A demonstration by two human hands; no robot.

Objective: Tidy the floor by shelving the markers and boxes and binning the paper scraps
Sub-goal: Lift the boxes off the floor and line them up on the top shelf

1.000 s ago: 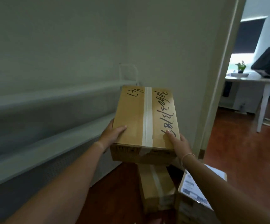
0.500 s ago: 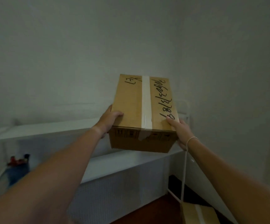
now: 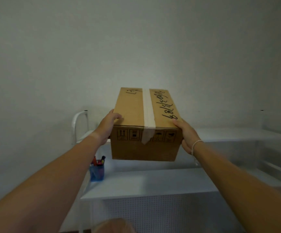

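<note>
Both hands hold one taped cardboard box (image 3: pixel 145 125) in the air: the left hand (image 3: pixel 107 128) presses its left side and the right hand (image 3: pixel 186 135) its right side, fingers (image 3: pixel 117 117) clamped over the top edges. The box hangs in front of the upper shelf (image 3: pixel 229 134) of the white rack, its long axis pointing away toward the wall. Neither hand is nearer. I judge it must go forward and slightly down. Markers (image 3: pixel 98 161) stand in a blue cup (image 3: pixel 96 174) on the lower shelf (image 3: pixel 153 182).
</note>
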